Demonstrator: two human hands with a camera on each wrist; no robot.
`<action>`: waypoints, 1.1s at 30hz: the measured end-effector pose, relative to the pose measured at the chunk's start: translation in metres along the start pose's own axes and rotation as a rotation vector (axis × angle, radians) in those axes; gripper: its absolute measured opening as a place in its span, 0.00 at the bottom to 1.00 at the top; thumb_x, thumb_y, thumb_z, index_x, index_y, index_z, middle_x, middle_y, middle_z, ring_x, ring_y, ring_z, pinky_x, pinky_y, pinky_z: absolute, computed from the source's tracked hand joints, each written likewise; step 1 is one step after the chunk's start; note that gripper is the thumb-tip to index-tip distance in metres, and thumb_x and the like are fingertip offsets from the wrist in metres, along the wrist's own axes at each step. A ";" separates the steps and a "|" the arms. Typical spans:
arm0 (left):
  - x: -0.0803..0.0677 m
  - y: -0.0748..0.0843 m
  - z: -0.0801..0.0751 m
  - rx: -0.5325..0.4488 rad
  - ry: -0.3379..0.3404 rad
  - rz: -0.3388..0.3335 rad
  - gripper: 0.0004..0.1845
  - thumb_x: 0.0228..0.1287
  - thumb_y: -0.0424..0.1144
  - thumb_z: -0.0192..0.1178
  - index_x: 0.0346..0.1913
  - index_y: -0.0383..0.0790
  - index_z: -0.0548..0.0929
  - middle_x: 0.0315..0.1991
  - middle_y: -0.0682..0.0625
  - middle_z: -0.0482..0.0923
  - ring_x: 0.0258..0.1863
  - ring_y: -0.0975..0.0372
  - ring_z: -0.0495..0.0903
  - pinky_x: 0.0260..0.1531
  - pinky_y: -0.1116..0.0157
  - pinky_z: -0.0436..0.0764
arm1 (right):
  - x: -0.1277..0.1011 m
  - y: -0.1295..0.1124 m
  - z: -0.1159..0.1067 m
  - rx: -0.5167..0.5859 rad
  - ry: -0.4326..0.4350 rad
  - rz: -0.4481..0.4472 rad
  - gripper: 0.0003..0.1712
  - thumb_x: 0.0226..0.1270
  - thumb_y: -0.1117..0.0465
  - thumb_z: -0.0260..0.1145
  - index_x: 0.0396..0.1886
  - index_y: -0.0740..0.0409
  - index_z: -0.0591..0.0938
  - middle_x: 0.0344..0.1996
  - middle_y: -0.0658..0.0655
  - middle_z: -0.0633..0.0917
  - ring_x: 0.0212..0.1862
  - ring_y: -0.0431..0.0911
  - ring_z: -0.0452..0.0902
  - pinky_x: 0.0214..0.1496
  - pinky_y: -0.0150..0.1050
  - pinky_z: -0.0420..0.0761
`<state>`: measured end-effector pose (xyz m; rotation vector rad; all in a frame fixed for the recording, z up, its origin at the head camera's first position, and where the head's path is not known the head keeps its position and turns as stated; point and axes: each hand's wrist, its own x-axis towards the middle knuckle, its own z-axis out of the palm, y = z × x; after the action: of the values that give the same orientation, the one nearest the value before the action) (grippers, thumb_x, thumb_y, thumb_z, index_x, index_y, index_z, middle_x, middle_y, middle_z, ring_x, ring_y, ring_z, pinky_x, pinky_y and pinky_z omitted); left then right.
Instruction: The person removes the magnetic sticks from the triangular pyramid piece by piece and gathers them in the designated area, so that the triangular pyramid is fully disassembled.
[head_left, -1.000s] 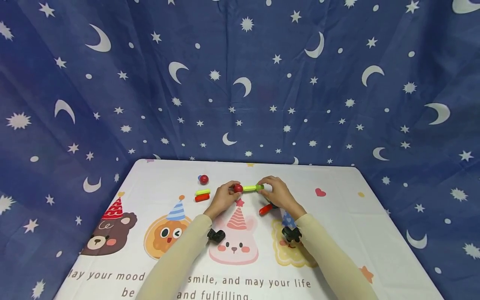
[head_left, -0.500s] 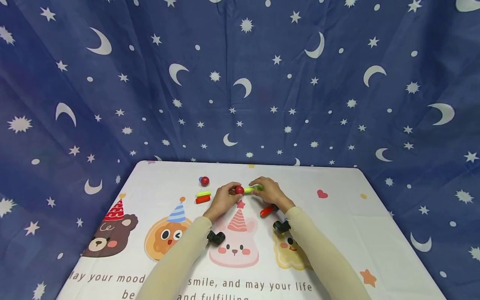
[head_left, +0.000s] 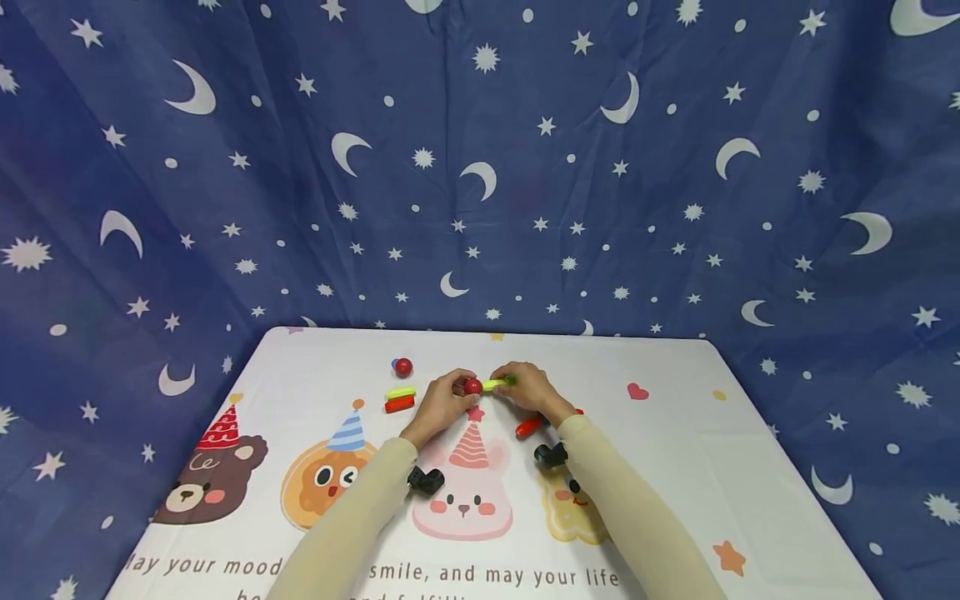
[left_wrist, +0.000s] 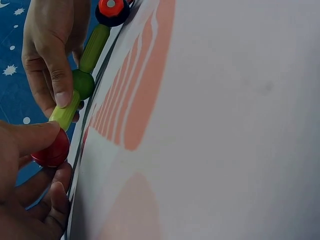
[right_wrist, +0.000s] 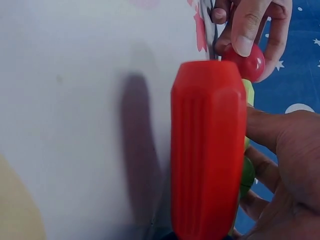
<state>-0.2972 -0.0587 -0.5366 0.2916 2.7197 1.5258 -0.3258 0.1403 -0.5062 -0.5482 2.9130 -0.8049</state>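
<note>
My left hand (head_left: 441, 406) holds a red ball (left_wrist: 52, 150) between thumb and fingers. A short yellow-green toy rod (left_wrist: 65, 111) meets that ball at one end and a green ball (left_wrist: 83, 84) at the other. My right hand (head_left: 527, 388) pinches this rod, its thumb lying along it. Beyond the green ball, another yellow-green rod (left_wrist: 94, 49) leads to a dark blue ball (left_wrist: 119, 20). A red rod (right_wrist: 207, 150) sticks out from the dark ball toward the right wrist camera, above its shadow on the cloth. The right hand partly hides the joined pieces in the head view.
Left of the hands lie a loose red ball (head_left: 403, 367), a blue ball (head_left: 394, 363) partly behind it, a yellow-green rod (head_left: 401, 392) and a red rod (head_left: 400, 404). A printed white cloth (head_left: 675, 467) covers the table; a blue starry curtain (head_left: 480, 167) hangs behind.
My right hand has moved left, from the green ball onto the rod nearer the red ball. The left hand keeps its hold on the red ball. The head view has shifted slightly.
</note>
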 end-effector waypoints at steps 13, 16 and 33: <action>-0.003 0.004 -0.004 -0.019 -0.020 -0.013 0.19 0.57 0.39 0.71 0.50 0.47 0.77 0.44 0.48 0.82 0.37 0.62 0.79 0.34 0.68 0.77 | 0.008 0.003 0.000 0.070 -0.024 0.051 0.11 0.63 0.59 0.71 0.45 0.50 0.88 0.48 0.54 0.87 0.49 0.49 0.77 0.64 0.50 0.73; -0.007 0.005 -0.005 -0.037 -0.021 -0.003 0.19 0.57 0.39 0.71 0.50 0.48 0.77 0.46 0.48 0.82 0.38 0.61 0.80 0.35 0.67 0.78 | 0.008 0.004 0.003 0.070 -0.021 0.061 0.11 0.63 0.58 0.71 0.45 0.50 0.88 0.48 0.54 0.87 0.49 0.49 0.77 0.64 0.50 0.73; -0.028 0.019 -0.039 -0.051 0.065 0.069 0.20 0.55 0.39 0.73 0.52 0.49 0.81 0.44 0.54 0.85 0.43 0.62 0.81 0.39 0.67 0.75 | 0.007 0.003 0.005 0.084 -0.029 0.110 0.14 0.63 0.56 0.71 0.48 0.49 0.87 0.50 0.54 0.86 0.53 0.50 0.77 0.68 0.50 0.71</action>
<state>-0.2705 -0.0868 -0.5018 0.3453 2.7413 1.6480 -0.3327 0.1377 -0.5120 -0.3857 2.8386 -0.8922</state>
